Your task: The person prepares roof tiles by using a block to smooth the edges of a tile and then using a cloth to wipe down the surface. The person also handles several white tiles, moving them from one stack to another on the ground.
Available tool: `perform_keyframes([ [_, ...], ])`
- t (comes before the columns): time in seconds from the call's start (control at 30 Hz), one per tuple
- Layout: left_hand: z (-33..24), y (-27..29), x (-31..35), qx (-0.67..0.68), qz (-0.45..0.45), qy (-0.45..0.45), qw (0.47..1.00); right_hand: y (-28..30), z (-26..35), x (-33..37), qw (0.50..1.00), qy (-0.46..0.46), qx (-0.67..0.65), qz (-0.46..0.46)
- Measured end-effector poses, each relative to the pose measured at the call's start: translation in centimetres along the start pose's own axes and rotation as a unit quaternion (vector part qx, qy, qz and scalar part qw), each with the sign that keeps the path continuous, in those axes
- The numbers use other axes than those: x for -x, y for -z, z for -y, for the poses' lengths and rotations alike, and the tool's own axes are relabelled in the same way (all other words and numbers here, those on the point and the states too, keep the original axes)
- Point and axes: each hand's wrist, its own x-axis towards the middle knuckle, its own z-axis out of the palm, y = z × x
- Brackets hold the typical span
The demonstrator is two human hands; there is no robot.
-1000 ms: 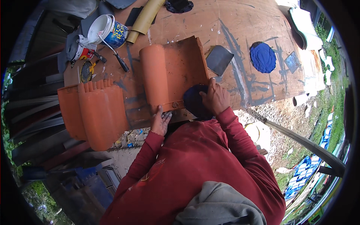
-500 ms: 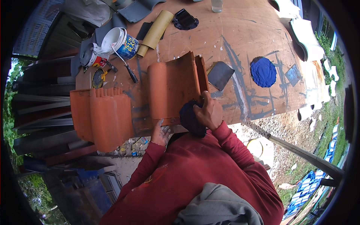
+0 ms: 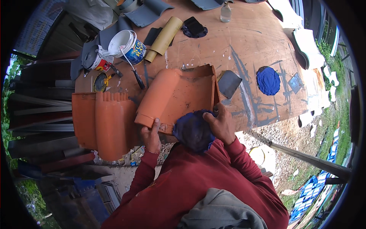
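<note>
An orange clay roof tile sits at the near edge of the table, turned at an angle. My left hand grips its near left corner, thumb on top and fingers underneath. My right hand is closed at the tile's near right corner, its thumb over a dark blue, floppy round pad. The pad overlaps the tile's near edge and hangs toward my body; its material is unclear. Fingers of the right hand reach the tile's right edge, partly hidden. Left of the tile lie more orange roof tiles, close together.
A grey square sheet and a crumpled blue disc lie to the right. Paint buckets, a brush, a cardboard tube, a phone and a glass bottle stand or lie farther back.
The tile has turned and tilted, its near end coming left and up. My left thumb has moved onto its top. The pad shows more of its face, and the right hand shifted slightly right and nearer.
</note>
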Motion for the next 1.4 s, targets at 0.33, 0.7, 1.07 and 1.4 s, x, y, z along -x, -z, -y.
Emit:
perform_keyframes([
  [0.33, -9.1, -1.9, -8.4, -0.129, 0.099, -0.154, 0.975, -3.1, 0.8, 4.2, 0.997, 0.057, -0.053, 0.025],
  [0.7, -12.3, -10.1, -7.5, -0.261, 0.094, -0.320, 0.906, -2.2, 3.3, 3.3, 0.931, 0.341, -0.051, 0.121],
  [1.07, -15.0, -13.1, -11.1, -0.290, 0.155, -0.394, 0.859, -1.0, -1.4, 1.9, 0.850, 0.147, -0.506, 0.017],
  [1.4, -15.1, -15.4, -9.1, -0.216, 0.182, -0.306, 0.909, -1.9, 5.6, -7.3, 0.859, 0.334, -0.381, -0.073],
])
